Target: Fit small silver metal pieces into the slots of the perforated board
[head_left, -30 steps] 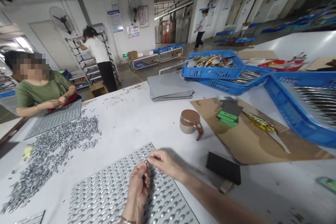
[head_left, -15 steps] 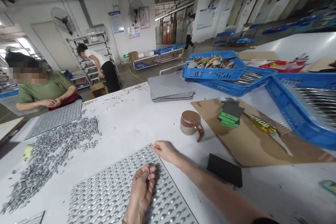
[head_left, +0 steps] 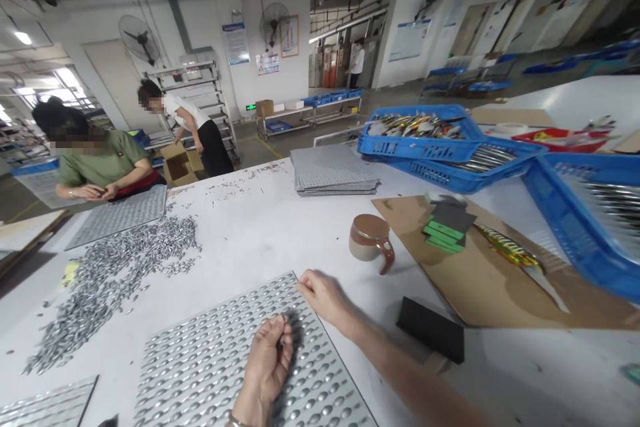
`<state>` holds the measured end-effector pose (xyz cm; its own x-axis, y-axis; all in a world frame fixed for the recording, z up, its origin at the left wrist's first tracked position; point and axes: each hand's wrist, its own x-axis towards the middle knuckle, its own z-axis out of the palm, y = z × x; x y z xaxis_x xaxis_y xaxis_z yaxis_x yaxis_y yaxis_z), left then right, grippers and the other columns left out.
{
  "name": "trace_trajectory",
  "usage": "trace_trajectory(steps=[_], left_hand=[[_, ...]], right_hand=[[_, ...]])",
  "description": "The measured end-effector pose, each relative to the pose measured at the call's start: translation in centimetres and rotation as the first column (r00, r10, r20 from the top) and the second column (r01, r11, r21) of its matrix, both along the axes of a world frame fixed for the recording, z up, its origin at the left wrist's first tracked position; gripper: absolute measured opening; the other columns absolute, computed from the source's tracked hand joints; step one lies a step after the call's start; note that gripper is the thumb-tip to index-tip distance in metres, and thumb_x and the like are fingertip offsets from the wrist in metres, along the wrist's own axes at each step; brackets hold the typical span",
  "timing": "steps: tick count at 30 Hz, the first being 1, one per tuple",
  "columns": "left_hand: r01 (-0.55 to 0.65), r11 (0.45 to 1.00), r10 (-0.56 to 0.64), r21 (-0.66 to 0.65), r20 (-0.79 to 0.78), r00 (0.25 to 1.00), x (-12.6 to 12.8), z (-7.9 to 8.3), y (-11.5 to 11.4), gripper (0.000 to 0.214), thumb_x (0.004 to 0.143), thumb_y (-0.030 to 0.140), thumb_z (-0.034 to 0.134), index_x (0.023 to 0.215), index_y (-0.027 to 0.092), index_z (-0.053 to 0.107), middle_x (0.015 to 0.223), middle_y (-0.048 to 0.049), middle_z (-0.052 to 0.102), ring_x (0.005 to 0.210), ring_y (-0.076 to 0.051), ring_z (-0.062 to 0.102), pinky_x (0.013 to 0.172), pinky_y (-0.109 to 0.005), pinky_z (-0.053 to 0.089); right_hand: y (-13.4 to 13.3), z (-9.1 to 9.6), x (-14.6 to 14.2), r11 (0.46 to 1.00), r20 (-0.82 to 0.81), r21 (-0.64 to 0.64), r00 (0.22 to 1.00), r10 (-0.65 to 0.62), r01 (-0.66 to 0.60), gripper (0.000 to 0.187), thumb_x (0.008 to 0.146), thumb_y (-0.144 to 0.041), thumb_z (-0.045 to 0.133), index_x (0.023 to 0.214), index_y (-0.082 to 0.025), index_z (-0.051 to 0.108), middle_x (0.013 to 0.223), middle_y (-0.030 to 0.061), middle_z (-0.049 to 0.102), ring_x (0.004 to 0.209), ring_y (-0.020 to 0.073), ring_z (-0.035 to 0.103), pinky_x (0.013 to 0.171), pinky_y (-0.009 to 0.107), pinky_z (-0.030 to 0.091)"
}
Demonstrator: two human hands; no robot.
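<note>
A grey dimpled tray filled with small silver pieces lies at the near edge of the white table. My left hand hovers over the tray's right half, fingers pinched on a small silver piece. My right hand rests at the tray's far right corner, fingers curled on its edge. A heap of loose silver pieces spreads over the table to the left.
A brown mug, a black block and a cardboard sheet with green-black pads lie to the right. Blue crates stand behind, stacked grey trays at the far edge. A seated person in green works opposite.
My hands parted: the right moved from the left hand's fingertips to the tray's far corner. The left lowered toward the tray, still pinching. The view shifted slightly right.
</note>
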<state>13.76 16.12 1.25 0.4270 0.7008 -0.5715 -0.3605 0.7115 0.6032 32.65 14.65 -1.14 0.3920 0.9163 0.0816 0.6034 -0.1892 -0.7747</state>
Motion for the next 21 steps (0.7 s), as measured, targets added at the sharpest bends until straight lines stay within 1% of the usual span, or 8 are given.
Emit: trace_trajectory(steps=[2, 5, 9, 10, 12, 15, 18, 21], left_hand=[[0.016, 0.999, -0.017, 0.028, 0.035, 0.999, -0.1, 0.0, -0.3, 0.013, 0.080, 0.003, 0.081, 0.078, 0.007, 0.069, 0.069, -0.0054, 0.070, 0.051, -0.005, 0.060, 0.047, -0.010, 0.049], [0.036, 0.997, -0.042, 0.073, 0.071, 0.997, 0.4, -0.5, -0.9, 0.032, 0.063, 0.018, 0.099, 0.070, 0.009, 0.068, 0.061, -0.0022, 0.067, 0.046, -0.004, 0.054, 0.041, -0.010, 0.041], [0.055, 0.995, -0.061, 0.081, 0.074, 0.995, 1.5, -1.3, -1.4, 0.051, 0.047, 0.038, 0.105, 0.061, 0.011, 0.064, 0.047, 0.0024, 0.059, 0.037, -0.003, 0.044, 0.034, -0.010, 0.031], [0.055, 0.996, -0.060, 0.074, 0.070, 0.996, 1.7, -1.4, -1.5, 0.050, 0.049, 0.038, 0.105, 0.060, 0.011, 0.064, 0.046, 0.0025, 0.058, 0.036, -0.003, 0.043, 0.034, -0.011, 0.029], [0.047, 0.997, -0.050, 0.053, 0.056, 0.997, 1.9, -1.4, -1.6, 0.042, 0.065, 0.034, 0.099, 0.061, 0.010, 0.064, 0.048, 0.0006, 0.060, 0.036, -0.003, 0.044, 0.034, -0.011, 0.029], [0.017, 1.000, -0.017, 0.000, 0.023, 1.000, 1.9, -1.1, -1.5, 0.019, 0.091, 0.013, 0.074, 0.073, 0.008, 0.068, 0.061, -0.0041, 0.067, 0.044, -0.005, 0.053, 0.040, -0.011, 0.039], [-0.016, 0.999, 0.015, -0.051, -0.013, 1.000, 1.6, -0.7, -1.4, 0.018, 0.097, 0.000, 0.053, 0.089, 0.007, 0.068, 0.073, -0.0080, 0.072, 0.051, -0.006, 0.061, 0.049, -0.013, 0.050], [-0.030, 0.997, 0.027, -0.072, -0.038, 0.999, 1.2, -0.4, -1.4, 0.018, 0.098, 0.001, 0.051, 0.088, 0.009, 0.064, 0.076, -0.0116, 0.075, 0.049, -0.007, 0.060, 0.047, -0.013, 0.049]], right_hand=[[-2.4, 0.1, -1.5, 0.995, -0.185, 0.038, 0.978, 0.095, -0.089, 0.024, 0.099, -0.038, 0.052, 0.086, -0.022, 0.063, 0.077, 0.0005, 0.068, 0.071, 0.0168, 0.062, 0.066, 0.026, 0.047], [-5.2, -0.3, -3.9, 0.979, -0.515, 0.111, 0.833, 0.203, -0.170, 0.030, 0.095, -0.051, 0.057, 0.095, -0.022, 0.064, 0.084, 0.0015, 0.068, 0.068, 0.0172, 0.062, 0.058, 0.026, 0.048], [-6.3, -1.0, -5.2, 0.987, -0.602, 0.132, 0.784, 0.149, -0.087, 0.035, 0.087, -0.055, 0.067, 0.086, -0.021, 0.064, 0.076, 0.0013, 0.066, 0.063, 0.0164, 0.060, 0.056, 0.027, 0.048], [-6.2, -1.1, -5.1, 0.989, -0.614, 0.123, 0.777, 0.137, -0.077, 0.035, 0.086, -0.056, 0.068, 0.084, -0.021, 0.063, 0.075, 0.0014, 0.067, 0.062, 0.0162, 0.060, 0.056, 0.027, 0.048], [-5.6, -1.3, -4.5, 0.992, -0.638, 0.109, 0.761, 0.115, -0.059, 0.036, 0.086, -0.057, 0.067, 0.084, -0.021, 0.063, 0.075, 0.0018, 0.068, 0.062, 0.0165, 0.061, 0.057, 0.027, 0.049], [-4.0, -1.7, -2.7, 0.996, -0.605, 0.094, 0.794, 0.055, 0.004, 0.036, 0.087, -0.058, 0.063, 0.084, -0.022, 0.061, 0.072, 0.0008, 0.067, 0.064, 0.0180, 0.064, 0.059, 0.028, 0.052], [-1.7, -2.3, -0.6, 0.997, -0.476, 0.059, 0.880, -0.012, 0.046, 0.033, 0.084, -0.056, 0.060, 0.080, -0.023, 0.058, 0.072, 0.0013, 0.066, 0.068, 0.0199, 0.067, 0.059, 0.029, 0.055], [0.2, -3.1, 0.8, 0.999, -0.416, 0.032, 0.909, 0.001, 0.013, 0.025, 0.085, -0.048, 0.056, 0.081, -0.023, 0.056, 0.077, 0.0035, 0.070, 0.072, 0.0211, 0.072, 0.062, 0.030, 0.059]])
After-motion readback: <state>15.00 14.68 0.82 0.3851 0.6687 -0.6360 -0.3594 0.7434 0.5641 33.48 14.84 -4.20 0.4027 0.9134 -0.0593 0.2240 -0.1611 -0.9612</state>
